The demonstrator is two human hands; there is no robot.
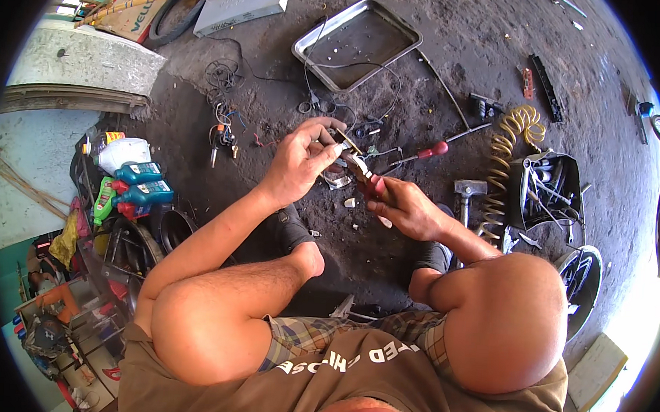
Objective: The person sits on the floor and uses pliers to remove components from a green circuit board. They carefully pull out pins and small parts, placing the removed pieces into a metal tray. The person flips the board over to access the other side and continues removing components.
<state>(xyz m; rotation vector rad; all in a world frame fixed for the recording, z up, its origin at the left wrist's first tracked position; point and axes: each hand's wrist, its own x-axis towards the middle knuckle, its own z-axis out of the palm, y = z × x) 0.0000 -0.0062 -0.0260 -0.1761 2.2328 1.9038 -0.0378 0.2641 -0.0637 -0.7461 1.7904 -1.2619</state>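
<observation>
My right hand (411,208) is closed around the red handles of a pair of pliers (356,165). Their metal jaws point up and to the left, toward my left hand (305,161). Pinched in the fingers of my left hand is a small flat metal piece (345,141), which meets the plier jaws; its exact kind is hard to make out. Below the jaws, a shiny round metal part (338,178) lies on the dark ground. Just beyond my right hand rests a screwdriver with a red handle (432,149).
A metal tray (302,55) lies ahead, with cables around it. To the right are a hammer (470,188), a coiled yellow hose (499,169) and an open container of tools (518,207). Several bottles (141,173) stand at the left, near a wire bundle (221,136).
</observation>
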